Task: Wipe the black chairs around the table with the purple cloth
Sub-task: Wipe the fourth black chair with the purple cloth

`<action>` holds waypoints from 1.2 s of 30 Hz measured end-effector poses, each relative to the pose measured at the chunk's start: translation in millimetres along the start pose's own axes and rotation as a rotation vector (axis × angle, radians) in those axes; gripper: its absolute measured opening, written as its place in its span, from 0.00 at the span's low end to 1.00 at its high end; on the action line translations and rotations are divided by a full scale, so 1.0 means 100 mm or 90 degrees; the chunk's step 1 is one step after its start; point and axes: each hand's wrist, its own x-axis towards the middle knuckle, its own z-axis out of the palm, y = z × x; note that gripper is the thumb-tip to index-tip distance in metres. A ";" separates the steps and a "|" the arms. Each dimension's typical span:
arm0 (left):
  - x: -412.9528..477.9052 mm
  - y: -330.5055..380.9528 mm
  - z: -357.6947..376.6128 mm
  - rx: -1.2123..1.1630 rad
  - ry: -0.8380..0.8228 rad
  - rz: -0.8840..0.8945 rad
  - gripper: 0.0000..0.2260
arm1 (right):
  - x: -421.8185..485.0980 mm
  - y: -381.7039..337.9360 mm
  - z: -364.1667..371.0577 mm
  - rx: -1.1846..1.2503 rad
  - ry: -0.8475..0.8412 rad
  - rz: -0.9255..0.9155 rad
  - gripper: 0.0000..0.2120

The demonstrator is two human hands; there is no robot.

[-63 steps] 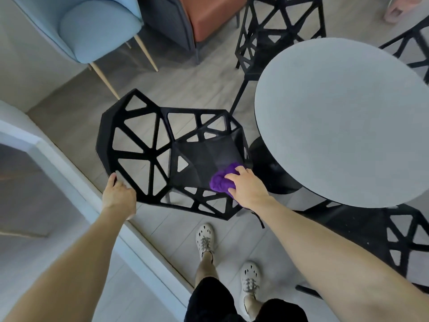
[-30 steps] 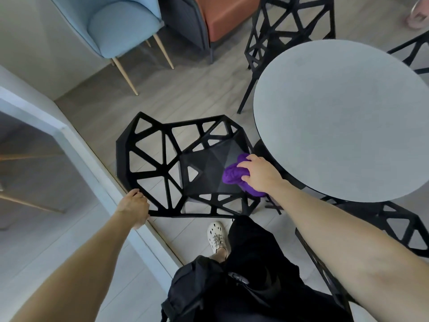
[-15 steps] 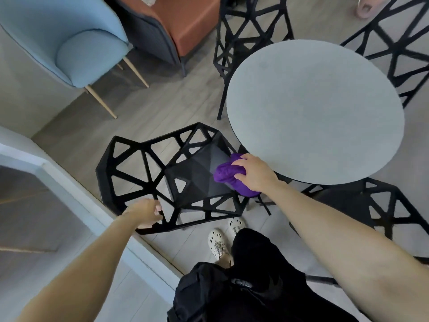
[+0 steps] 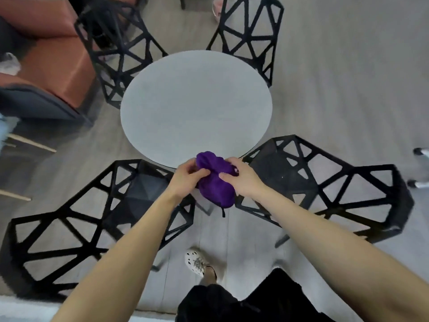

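both hands hold the bunched purple cloth [image 4: 216, 182] in the air at the near edge of the round table [image 4: 196, 108], left hand [image 4: 185, 176] and right hand [image 4: 241, 177] fingers curled round it, between two black chairs [image 4: 325, 187].

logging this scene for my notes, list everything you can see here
purple cloth: 1, purple, bunched between both hands, over the table's near edge
black chairs: 4, black, two near, two beyond the table
table: 1, grey, round, centre
sofa: 1, orange with dark base, top left
wooden legs: 2, pale, left edge
slipper: 1, pink, top edge
floor: grey planks
white shoe: 1, bottom centre
black shorts: 1, bottom
left hand: 1, grips the cloth
right hand: 1, grips the cloth
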 end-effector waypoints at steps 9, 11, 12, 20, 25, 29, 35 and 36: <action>-0.19 0.41 1.38 0.070 0.018 0.005 0.04 | -0.86 1.00 -1.28 -0.089 0.001 0.075 0.20; -0.24 0.47 1.60 0.083 0.030 0.015 0.05 | -0.99 1.08 -1.58 -0.148 0.059 0.048 0.15; -0.25 0.49 1.71 0.085 0.037 0.020 0.05 | -1.04 1.09 -1.69 -0.154 0.068 0.032 0.13; -0.31 0.56 2.20 0.102 0.021 0.036 0.06 | -1.20 0.82 -1.90 -0.169 -0.061 -0.073 0.07; -0.03 0.67 2.12 0.012 -0.117 -0.070 0.22 | -1.09 0.74 -2.33 -0.251 -0.098 -0.071 0.06; 0.28 0.84 2.47 0.138 -0.314 -0.040 0.41 | -1.06 0.58 -2.76 -0.462 -0.150 -0.127 0.11; 0.70 1.11 3.03 0.218 -0.374 0.014 0.19 | -1.16 0.65 -3.63 -0.420 -0.091 -0.055 0.14; 0.77 1.16 3.14 0.278 -0.341 0.057 0.13 | -1.19 0.66 -3.78 -0.404 -0.077 -0.053 0.16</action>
